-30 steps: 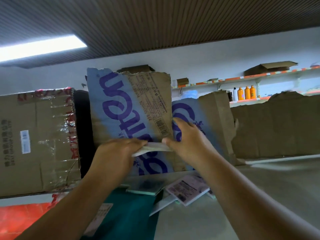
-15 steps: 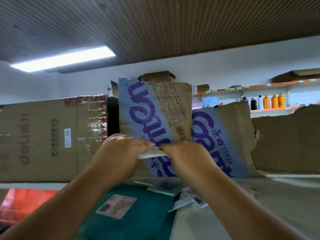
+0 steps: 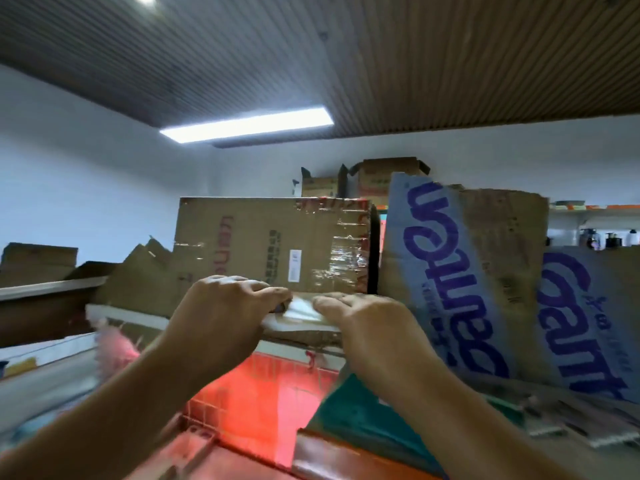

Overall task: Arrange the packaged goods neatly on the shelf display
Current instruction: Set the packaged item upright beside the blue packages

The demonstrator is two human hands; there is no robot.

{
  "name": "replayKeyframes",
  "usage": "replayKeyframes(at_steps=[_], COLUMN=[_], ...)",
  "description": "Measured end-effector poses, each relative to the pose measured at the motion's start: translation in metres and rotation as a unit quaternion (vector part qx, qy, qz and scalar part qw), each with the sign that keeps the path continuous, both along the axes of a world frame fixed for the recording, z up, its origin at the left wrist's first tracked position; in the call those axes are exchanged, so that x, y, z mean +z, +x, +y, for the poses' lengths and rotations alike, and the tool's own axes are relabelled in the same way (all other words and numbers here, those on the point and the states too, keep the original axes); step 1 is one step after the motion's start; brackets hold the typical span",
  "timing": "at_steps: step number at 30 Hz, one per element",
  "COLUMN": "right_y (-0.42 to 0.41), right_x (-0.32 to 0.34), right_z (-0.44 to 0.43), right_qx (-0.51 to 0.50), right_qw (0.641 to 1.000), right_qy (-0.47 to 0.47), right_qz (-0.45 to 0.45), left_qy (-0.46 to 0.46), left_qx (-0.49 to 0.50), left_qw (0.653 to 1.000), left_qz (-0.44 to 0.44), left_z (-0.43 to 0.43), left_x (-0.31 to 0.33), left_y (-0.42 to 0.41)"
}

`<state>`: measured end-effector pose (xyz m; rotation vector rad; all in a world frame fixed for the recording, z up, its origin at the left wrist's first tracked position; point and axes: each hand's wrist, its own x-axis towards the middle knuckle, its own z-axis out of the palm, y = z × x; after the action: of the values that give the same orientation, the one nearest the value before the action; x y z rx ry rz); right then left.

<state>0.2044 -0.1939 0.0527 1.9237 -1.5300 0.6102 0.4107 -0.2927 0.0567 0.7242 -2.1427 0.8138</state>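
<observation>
Head view. Both hands were raised side by side in front of the cardboard. The left hand [image 3: 225,308] and the right hand [image 3: 369,322] each gripped one end of a flat pale packet [image 3: 302,311], fingers curled over its top edge and close together. The packet was held level before the lower edge of a taped brown carton [image 3: 263,242]. Just right of the carton stood a blue-printed cardboard panel [image 3: 450,271], with a second such panel [image 3: 581,323] beyond it. Below the hands lay a red crate [image 3: 266,393] and a teal sheet [image 3: 349,419]. Motion blur obscured the lower left.
</observation>
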Motion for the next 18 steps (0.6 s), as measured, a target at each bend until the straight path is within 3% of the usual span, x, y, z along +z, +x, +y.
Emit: replayKeyframes(at_steps=[11, 18], right_y=[0.213, 0.268], right_x=[-0.028, -0.07], right_z=[-0.099, -0.142], right_qx=[0.104, 0.148], right_qw=[0.995, 0.987], right_qy=[0.005, 0.026], right_qz=[0.0, -0.048], left_qy=[0.025, 0.074], left_qx=[0.099, 0.139], left_qw=[0.995, 0.986], left_qz=[0.003, -0.049], left_z=[-0.029, -0.055], left_x=[-0.022, -0.064], left_y=[0.225, 0.292])
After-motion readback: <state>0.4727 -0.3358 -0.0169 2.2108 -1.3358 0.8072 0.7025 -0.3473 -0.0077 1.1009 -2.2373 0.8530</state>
